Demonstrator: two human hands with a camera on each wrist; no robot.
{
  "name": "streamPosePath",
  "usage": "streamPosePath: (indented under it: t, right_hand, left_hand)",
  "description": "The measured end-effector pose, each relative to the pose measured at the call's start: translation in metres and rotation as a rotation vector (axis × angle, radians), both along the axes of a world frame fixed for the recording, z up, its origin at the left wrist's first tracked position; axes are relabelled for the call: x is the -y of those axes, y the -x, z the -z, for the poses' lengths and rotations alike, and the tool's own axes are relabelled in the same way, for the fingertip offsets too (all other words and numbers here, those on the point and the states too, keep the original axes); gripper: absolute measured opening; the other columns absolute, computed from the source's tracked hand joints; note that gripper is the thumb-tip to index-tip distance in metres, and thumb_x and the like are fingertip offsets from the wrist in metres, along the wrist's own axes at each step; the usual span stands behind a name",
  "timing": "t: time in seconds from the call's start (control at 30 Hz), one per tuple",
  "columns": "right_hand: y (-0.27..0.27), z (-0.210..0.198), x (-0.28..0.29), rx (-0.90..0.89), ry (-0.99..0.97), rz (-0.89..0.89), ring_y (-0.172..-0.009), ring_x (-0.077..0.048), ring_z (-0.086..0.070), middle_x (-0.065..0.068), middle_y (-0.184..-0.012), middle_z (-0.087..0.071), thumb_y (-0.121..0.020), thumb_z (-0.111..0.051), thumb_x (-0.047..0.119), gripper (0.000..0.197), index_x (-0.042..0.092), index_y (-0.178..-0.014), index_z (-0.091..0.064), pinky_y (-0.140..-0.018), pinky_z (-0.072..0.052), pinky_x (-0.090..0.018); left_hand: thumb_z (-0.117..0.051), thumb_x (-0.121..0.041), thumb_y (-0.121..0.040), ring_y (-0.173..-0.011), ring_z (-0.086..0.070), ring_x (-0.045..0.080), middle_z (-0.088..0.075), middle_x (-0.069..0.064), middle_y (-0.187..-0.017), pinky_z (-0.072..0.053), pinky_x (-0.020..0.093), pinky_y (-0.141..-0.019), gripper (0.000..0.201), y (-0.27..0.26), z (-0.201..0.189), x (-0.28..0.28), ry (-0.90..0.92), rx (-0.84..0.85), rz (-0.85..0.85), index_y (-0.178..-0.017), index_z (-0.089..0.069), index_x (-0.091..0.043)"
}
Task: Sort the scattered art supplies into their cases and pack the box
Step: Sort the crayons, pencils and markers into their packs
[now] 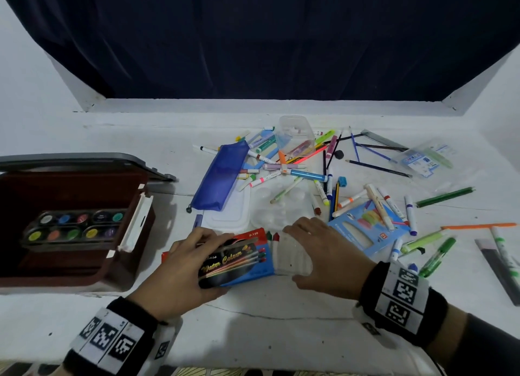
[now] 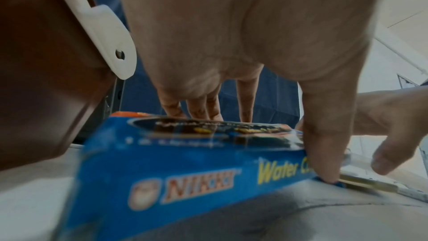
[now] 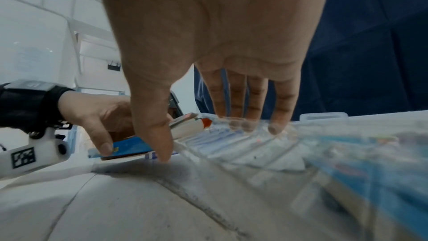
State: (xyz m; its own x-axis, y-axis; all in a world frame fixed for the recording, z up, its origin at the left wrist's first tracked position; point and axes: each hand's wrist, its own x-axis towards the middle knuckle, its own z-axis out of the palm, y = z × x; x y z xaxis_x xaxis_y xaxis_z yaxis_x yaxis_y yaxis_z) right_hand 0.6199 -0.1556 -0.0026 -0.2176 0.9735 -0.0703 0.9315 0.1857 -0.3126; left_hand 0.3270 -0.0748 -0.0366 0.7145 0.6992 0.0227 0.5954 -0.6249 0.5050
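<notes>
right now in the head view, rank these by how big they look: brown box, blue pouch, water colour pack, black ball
1. brown box
2. blue pouch and water colour pack, about alike; pack nearer, partly under the left hand
3. black ball

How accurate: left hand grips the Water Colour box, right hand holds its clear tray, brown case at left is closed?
The head view shows the brown case open, paint pans visible inside. Otherwise right: left hand grips the Water Colour box, right hand holds its clear tray.
</notes>
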Motion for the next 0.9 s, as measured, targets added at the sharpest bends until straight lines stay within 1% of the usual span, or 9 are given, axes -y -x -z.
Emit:
streamPosePath:
  t: [0.13, 0.3, 0.37, 0.47, 0.63, 0.7, 0.77, 0.83, 0.9]
  right_hand:
    - [0.004, 0.001, 0.001, 0.016, 0.035, -0.037, -0.109, -0.012, -0.043, 0.007, -0.123, -0.046, -0.076, -0.068, 0.048, 0.066, 0.026, -0.134, -0.044, -0.096, -0.044, -0.033]
    - [0.007, 0.008, 0.001, 0.052, 0.101, -0.078, -0.12, -0.013, -0.04, 0.006, -0.134, -0.043, -0.08, -0.068, 0.051, 0.076, 0.024, -0.145, -0.039, -0.103, -0.039, -0.033]
    - [0.007, 0.01, 0.0, 0.042, 0.126, -0.076, -0.122, -0.014, -0.039, 0.005, -0.136, -0.042, -0.079, -0.07, 0.049, 0.079, 0.023, -0.146, -0.037, -0.106, -0.038, -0.034]
    - [0.008, 0.012, -0.002, 0.022, 0.202, -0.057, -0.126, -0.015, -0.038, 0.005, -0.139, -0.038, -0.076, -0.076, 0.043, 0.084, 0.021, -0.146, -0.034, -0.106, -0.037, -0.035]
    - [0.012, 0.016, -0.011, 0.128, 0.305, -0.113, -0.128, -0.02, -0.033, 0.003, -0.142, -0.034, -0.074, -0.078, 0.043, 0.098, 0.027, -0.153, -0.022, -0.106, -0.037, -0.044]
    - [0.015, 0.016, -0.018, 0.151, 0.309, -0.139, -0.124, -0.02, -0.033, 0.002, -0.137, -0.036, -0.073, -0.08, 0.043, 0.099, 0.03, -0.152, -0.023, -0.102, -0.039, -0.045]
    - [0.018, 0.016, -0.022, 0.139, 0.323, -0.146, -0.12, -0.019, -0.033, 0.001, -0.134, -0.037, -0.072, -0.082, 0.041, 0.098, 0.03, -0.151, -0.025, -0.1, -0.039, -0.043]
    - [0.022, 0.016, -0.025, 0.117, 0.325, -0.161, -0.119, -0.019, -0.034, 0.001, -0.134, -0.038, -0.071, -0.083, 0.038, 0.096, 0.027, -0.15, -0.03, -0.099, -0.039, -0.041]
    - [0.023, 0.018, -0.027, 0.079, 0.305, -0.174, -0.118, -0.018, -0.036, 0.001, -0.133, -0.041, -0.07, -0.084, 0.034, 0.091, 0.024, -0.148, -0.036, -0.098, -0.037, -0.033]
  left_hand:
    - [-0.081, -0.053, -0.063, -0.115, -0.054, 0.009, -0.039, -0.026, -0.127, -0.05, 0.035, -0.097, 0.094, 0.001, 0.004, -0.004, 0.016, -0.009, 0.026, -0.144, -0.033, -0.055]
    - [-0.085, -0.047, -0.063, -0.116, -0.052, -0.002, -0.039, -0.028, -0.123, -0.051, 0.024, -0.095, 0.091, 0.003, 0.003, -0.004, 0.057, -0.02, 0.068, -0.141, -0.038, -0.052]
    - [-0.084, -0.048, -0.064, -0.116, -0.05, -0.005, -0.039, -0.029, -0.122, -0.05, 0.022, -0.095, 0.09, 0.003, 0.003, -0.004, 0.077, -0.044, 0.076, -0.139, -0.035, -0.056]
    - [-0.082, -0.052, -0.065, -0.117, -0.045, -0.007, -0.039, -0.028, -0.121, -0.047, 0.022, -0.098, 0.09, 0.003, 0.003, -0.005, 0.084, -0.108, 0.078, -0.141, -0.035, -0.052]
    - [-0.077, -0.056, -0.066, -0.121, -0.038, -0.004, -0.038, -0.028, -0.128, -0.043, 0.03, -0.103, 0.091, -0.002, 0.001, -0.007, 0.074, -0.215, 0.094, -0.144, -0.031, -0.05]
    - [-0.08, -0.053, -0.07, -0.123, -0.039, 0.0, -0.039, -0.025, -0.131, -0.04, 0.024, -0.103, 0.09, -0.009, -0.002, -0.005, 0.065, -0.235, 0.097, -0.146, -0.033, -0.046]
    - [-0.081, -0.052, -0.072, -0.123, -0.041, 0.003, -0.041, -0.021, -0.134, -0.039, 0.021, -0.102, 0.09, -0.017, -0.004, -0.001, 0.046, -0.25, 0.08, -0.148, -0.035, -0.04]
    - [-0.08, -0.052, -0.074, -0.121, -0.041, 0.004, -0.042, -0.018, -0.136, -0.041, 0.026, -0.103, 0.089, -0.023, -0.006, 0.002, 0.021, -0.276, 0.077, -0.149, -0.035, -0.037]
    - [-0.079, -0.052, -0.075, -0.119, -0.04, 0.005, -0.042, -0.018, -0.138, -0.039, 0.026, -0.104, 0.088, -0.027, -0.008, 0.002, 0.03, -0.297, 0.083, -0.149, -0.035, -0.036]
